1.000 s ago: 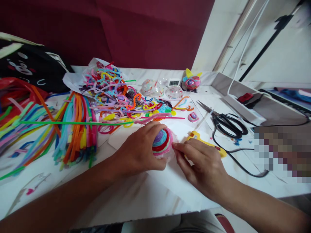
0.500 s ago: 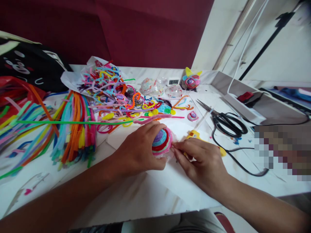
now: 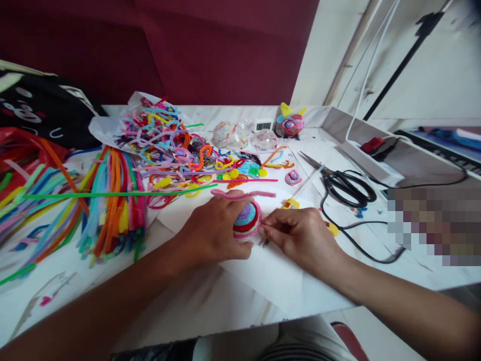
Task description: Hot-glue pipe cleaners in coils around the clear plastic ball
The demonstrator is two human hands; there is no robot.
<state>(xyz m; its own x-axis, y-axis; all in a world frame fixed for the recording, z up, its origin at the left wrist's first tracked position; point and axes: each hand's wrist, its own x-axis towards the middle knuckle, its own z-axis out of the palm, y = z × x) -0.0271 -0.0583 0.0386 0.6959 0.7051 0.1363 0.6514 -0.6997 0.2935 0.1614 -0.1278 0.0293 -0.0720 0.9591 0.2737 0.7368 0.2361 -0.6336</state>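
My left hand (image 3: 212, 231) is wrapped round a small dome wound from coloured pipe cleaners (image 3: 247, 219), holding it on a white sheet of paper (image 3: 276, 273). My right hand (image 3: 300, 238) is pinched at the dome's right lower edge, fingertips touching it. A pink pipe cleaner (image 3: 244, 194) lies just above the dome, over my left fingers. A yellow glue gun (image 3: 291, 204) lies partly hidden behind my right hand.
A heap of bent pipe cleaners (image 3: 169, 145) and straight bundles (image 3: 112, 200) fill the left. Black scissors (image 3: 343, 183) and a black cable (image 3: 361, 240) lie to the right. Clear domes (image 3: 265, 140), a small clock (image 3: 263, 125) and a finished figure (image 3: 291, 123) stand at the back.
The view has shifted slightly left. My right hand has closed in on the dome's edge and now covers more of the glue gun. The pink pipe cleaner shows above the dome.
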